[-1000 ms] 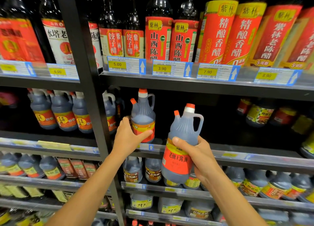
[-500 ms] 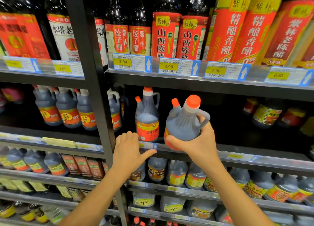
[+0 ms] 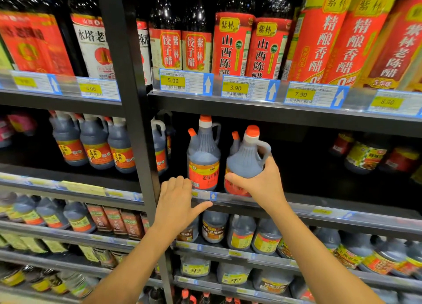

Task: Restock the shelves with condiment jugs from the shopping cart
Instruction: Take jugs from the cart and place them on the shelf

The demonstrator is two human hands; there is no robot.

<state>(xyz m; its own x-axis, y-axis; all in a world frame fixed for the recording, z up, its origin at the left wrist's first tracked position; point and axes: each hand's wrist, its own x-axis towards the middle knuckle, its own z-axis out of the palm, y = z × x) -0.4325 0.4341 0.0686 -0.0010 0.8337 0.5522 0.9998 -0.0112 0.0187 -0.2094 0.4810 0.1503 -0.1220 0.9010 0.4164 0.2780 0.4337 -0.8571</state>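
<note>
A dark soy-sauce jug (image 3: 245, 159) with an orange cap, loop handle and red label is gripped round its belly by my right hand (image 3: 262, 180). Its base is at the front edge of the middle shelf (image 3: 319, 210). Just left of it a matching jug (image 3: 204, 159) stands upright on that shelf, close beside the held one. My left hand (image 3: 179, 201) rests with straight fingers and spread thumb on the shelf's front rail, below the standing jug and beside the black upright post (image 3: 137, 130). The shopping cart is out of view.
To the right of the held jug the middle shelf is dark, with jars (image 3: 365, 157) far back right. Tall vinegar bottles (image 3: 319, 36) fill the shelf above, with price tags (image 3: 235, 88). More jugs (image 3: 93, 143) stand in the left bay and on lower shelves (image 3: 242, 233).
My right hand has carried the jug up and forward from below shelf level to the middle shelf's front edge, beside the standing jug. My left hand let go of the standing jug and dropped onto the rail.
</note>
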